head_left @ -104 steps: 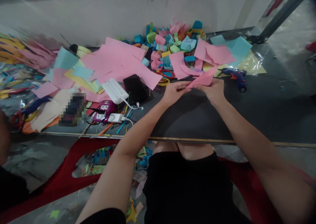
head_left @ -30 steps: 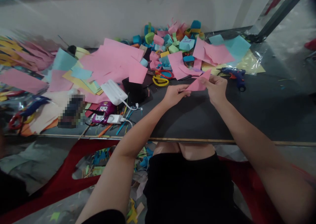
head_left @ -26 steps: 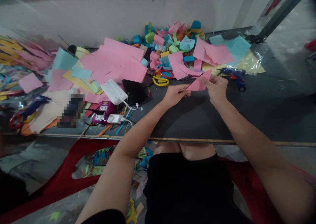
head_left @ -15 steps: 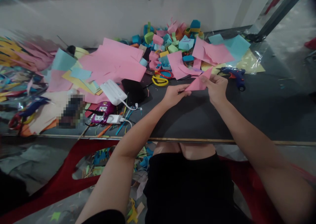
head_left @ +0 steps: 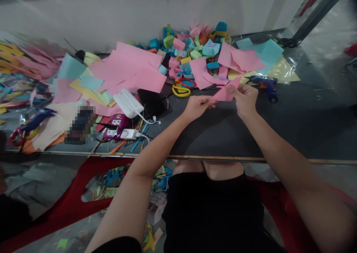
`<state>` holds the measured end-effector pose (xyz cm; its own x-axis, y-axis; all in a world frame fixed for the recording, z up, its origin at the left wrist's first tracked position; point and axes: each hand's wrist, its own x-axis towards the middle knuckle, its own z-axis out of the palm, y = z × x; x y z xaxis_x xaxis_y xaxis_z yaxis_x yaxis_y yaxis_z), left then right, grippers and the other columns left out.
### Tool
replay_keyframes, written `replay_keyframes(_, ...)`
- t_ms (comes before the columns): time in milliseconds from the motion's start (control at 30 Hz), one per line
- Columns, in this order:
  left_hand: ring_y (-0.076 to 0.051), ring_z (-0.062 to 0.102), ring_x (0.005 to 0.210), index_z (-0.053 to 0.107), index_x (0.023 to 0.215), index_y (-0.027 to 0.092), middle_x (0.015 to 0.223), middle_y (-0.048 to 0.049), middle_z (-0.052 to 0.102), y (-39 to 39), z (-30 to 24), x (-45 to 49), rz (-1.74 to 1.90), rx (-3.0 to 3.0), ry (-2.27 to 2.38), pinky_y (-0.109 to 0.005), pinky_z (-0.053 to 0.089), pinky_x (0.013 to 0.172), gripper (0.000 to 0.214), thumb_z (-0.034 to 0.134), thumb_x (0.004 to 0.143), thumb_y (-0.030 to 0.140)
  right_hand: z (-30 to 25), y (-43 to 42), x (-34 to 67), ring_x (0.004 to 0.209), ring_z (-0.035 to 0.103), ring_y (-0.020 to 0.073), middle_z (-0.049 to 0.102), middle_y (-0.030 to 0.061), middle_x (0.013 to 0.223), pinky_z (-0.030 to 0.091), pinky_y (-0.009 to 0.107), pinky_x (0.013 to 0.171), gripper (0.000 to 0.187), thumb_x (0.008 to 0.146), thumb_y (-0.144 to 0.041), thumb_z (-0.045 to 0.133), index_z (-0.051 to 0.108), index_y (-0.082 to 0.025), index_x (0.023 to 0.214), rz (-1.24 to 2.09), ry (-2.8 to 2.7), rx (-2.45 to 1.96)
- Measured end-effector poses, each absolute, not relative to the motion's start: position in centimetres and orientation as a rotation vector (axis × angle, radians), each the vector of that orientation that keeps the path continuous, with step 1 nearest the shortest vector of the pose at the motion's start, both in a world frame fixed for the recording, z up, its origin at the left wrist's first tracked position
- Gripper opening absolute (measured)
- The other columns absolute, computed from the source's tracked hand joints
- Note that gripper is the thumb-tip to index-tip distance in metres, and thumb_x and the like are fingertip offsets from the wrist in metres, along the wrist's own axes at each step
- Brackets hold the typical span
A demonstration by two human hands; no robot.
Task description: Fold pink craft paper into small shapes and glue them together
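Observation:
A folded piece of pink paper (head_left: pixel 223 94) is held up above the dark table (head_left: pixel 212 138), slanting from lower left to a point at upper right. My left hand (head_left: pixel 198 106) pinches its lower left corner between thumb and fingers. On its right side my right hand (head_left: pixel 245 99) grips the paper, thumb in front and fingers behind. Just beyond the paper lie scissors with red and yellow handles (head_left: pixel 181 91) and a cut pink sheet (head_left: pixel 200 73). A blue glue gun (head_left: pixel 266 85) rests right of my right hand.
Small folded paper pieces (head_left: pixel 195 52) are heaped against the wall. Large pink sheets (head_left: pixel 128 69) spread to the left, near a white power bank (head_left: pixel 128 103), a purple power strip (head_left: pixel 117 126) and a white charger (head_left: pixel 129 134). Another blue glue gun (head_left: pixel 39 119) lies far left.
Both hands keep their hold on the pink paper. The fingers of my left hand have shifted slightly at its lower corner; little else differs.

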<state>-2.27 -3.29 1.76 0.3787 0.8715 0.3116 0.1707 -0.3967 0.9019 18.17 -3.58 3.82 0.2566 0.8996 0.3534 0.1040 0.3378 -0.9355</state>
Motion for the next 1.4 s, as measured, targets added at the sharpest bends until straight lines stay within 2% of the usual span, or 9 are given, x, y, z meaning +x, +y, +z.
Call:
replay_keyframes(200,-0.013,0.075,0.071,0.084,0.102,0.014,0.084,-0.0082,0.083,-3.4,2.0,-2.1,1.055,1.719,0.902,-0.024,0.061,0.068,0.039,0.071,0.095,0.051,4.0,-3.7,18.1,0.085,0.076,0.0246,0.079,0.0042,0.084,0.065,0.041,0.075,0.042,0.073,-0.064,0.088,0.082,-0.024,0.084,0.716,-1.203,-1.133)
replay_keyframes(400,-0.014,0.075,0.073,0.081,0.095,0.013,0.091,-0.011,0.083,-3.1,2.5,-2.7,0.938,1.714,1.033,-0.023,0.057,0.065,0.034,0.064,0.098,0.042,4.1,-3.7,17.8,0.075,0.073,0.0211,0.075,0.0011,0.072,0.063,0.039,0.072,0.035,0.068,-0.057,0.093,0.079,-0.025,0.07,0.78,-1.215,-1.128)
replay_keyframes(500,-0.015,0.073,0.074,0.079,0.089,0.014,0.086,-0.0082,0.082,-3.2,2.8,-3.0,0.882,1.903,1.136,-0.025,0.055,0.069,0.032,0.066,0.097,0.041,4.3,-4.1,17.5,0.07,0.07,0.0193,0.075,0.0007,0.07,0.061,0.038,0.07,0.035,0.065,-0.056,0.094,0.078,-0.025,0.066,0.815,-1.237,-1.146)
replay_keyframes(600,-0.016,0.073,0.082,0.077,0.1,0.016,0.094,-0.0063,0.081,-3.4,3.1,-2.9,0.918,2.095,1.15,-0.026,0.054,0.077,0.033,0.067,0.097,0.047,4.4,-4.7,16.9,0.067,0.069,0.0185,0.076,0.0006,0.07,0.059,0.036,0.067,0.033,0.065,-0.053,0.094,0.08,-0.023,0.068,0.828,-1.263,-1.186)
replay_keyframes(667,-0.017,0.072,0.083,0.075,0.095,0.017,0.091,-0.0063,0.079,-3.5,3.2,-2.7,0.925,2.209,1.123,-0.027,0.053,0.077,0.037,0.066,0.098,0.052,4.4,-5.1,16.5,0.067,0.069,0.0185,0.077,0.0013,0.071,0.058,0.034,0.065,0.032,0.065,-0.051,0.094,0.08,-0.022,0.069,0.847,-1.287,-1.198)
replay_keyframes(767,-0.015,0.07,0.071,0.067,0.073,0.017,0.075,-0.0051,0.074,-3.6,3.4,-2.6,0.856,2.232,1.071,-0.026,0.051,0.07,0.049,0.057,0.102,0.056,4.5,-5.3,16.1,0.068,0.07,0.0187,0.077,0.0023,0.071,0.057,0.033,0.064,0.032,0.065,-0.049,0.094,0.08,-0.021,0.069,0.88,-1.295,-1.186)
replay_keyframes(967,-0.004,0.054,0.043,0.062,0.072,0.016,0.063,-0.0016,0.072,-4.0,4.1,-2.7,0.729,1.913,0.954,-0.018,0.044,0.053,0.052,0.051,0.105,0.055,4.9,-5.0,16.3,0.068,0.068,0.0172,0.078,0.0017,0.075,0.059,0.035,0.066,0.04,0.058,-0.057,0.097,0.083,-0.023,0.073,0.939,-1.201,-1.106)
replay_keyframes(1133,-0.003,0.049,0.039,0.06,0.07,0.017,0.064,-0.0021,0.072,-4.2,4.5,-2.6,0.711,1.842,0.931,-0.018,0.041,0.049,0.051,0.056,0.103,0.055,4.7,-4.7,16.7,0.07,0.068,0.0178,0.077,0.0015,0.075,0.061,0.037,0.067,0.045,0.055,-0.065,0.096,0.081,-0.025,0.069,0.982,-1.159,-1.079)
replay_keyframes(1400,-0.005,0.05,0.039,0.066,0.066,0.017,0.049,0.0002,0.063,-4.1,4.4,-2.9,0.676,1.876,0.946,-0.019,0.041,0.05,0.057,0.056,0.102,0.061,3.8,-4.1,17.0,0.077,0.072,0.0201,0.075,0.0029,0.077,0.062,0.037,0.067,0.039,0.066,-0.062,0.09,0.077,-0.025,0.071,0.98,-1.161,-1.121)
